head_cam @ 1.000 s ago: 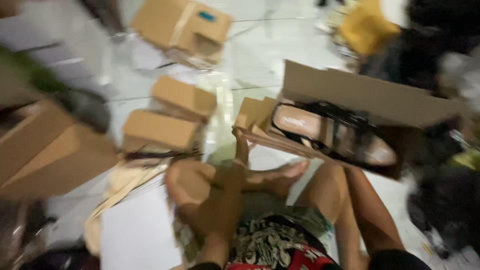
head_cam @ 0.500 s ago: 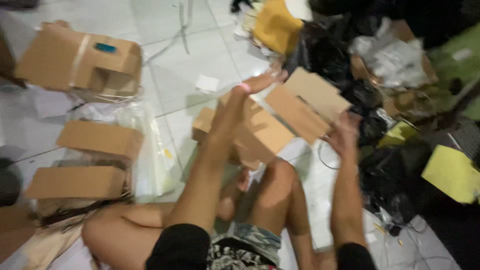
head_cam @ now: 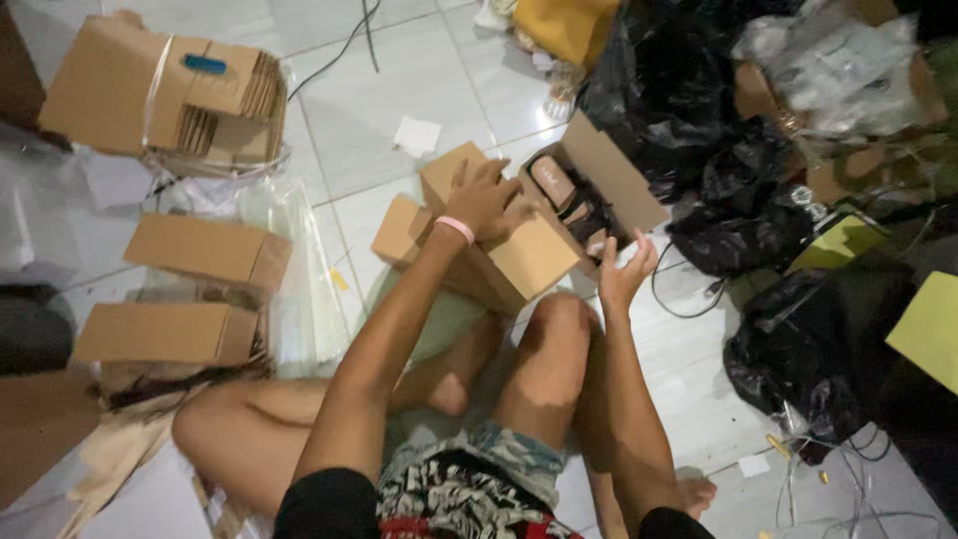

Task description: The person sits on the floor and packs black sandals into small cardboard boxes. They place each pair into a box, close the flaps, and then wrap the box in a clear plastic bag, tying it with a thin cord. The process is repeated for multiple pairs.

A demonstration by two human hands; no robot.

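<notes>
Person sits on the tiled floor (head_cam: 399,90), knees bent. Right hand (head_cam: 624,268) is nearest, fingers spread wide and holding nothing, just below the open end of the cardboard shoebox (head_cam: 539,250). Left hand (head_cam: 486,197), pink wristband, lies fingers splayed flat on the box's top panel, pressing it. Box sits just beyond the knees, lid flap up, a tan sandal (head_cam: 555,185) inside past the fingertips. Likely light; thin card that dents, so grip by corners and edges. Beyond: more closed cartons (head_cam: 205,250), black bags (head_cam: 738,200).
</notes>
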